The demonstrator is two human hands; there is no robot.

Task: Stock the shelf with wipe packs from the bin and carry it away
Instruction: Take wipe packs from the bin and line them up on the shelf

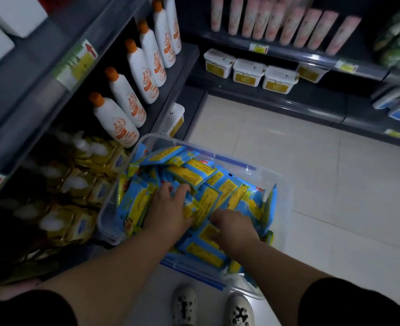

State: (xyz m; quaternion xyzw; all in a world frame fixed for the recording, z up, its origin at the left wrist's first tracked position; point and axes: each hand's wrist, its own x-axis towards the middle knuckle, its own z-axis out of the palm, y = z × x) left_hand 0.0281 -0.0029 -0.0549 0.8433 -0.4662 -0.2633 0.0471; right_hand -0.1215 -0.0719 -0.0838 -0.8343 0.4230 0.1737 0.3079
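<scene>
Left hand point(168, 209) and right hand point(233, 228) curl among wipe packs point(200, 171), fingertips buried, grip unclear.

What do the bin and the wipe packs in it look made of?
Bin: clear rigid plastic, probably; the contents show through its walls. Wipe packs: soft glossy plastic film, it seems; they bend and catch light.

The left hand point(168, 208) and right hand point(234, 228) are reaching into the clear bin point(286, 196) sitting on the floor point(323, 180), fingers curling round blue-and-yellow packs point(201, 170). White bottles point(123, 92) are standing on the shelf point(180, 78) beside it.
</scene>
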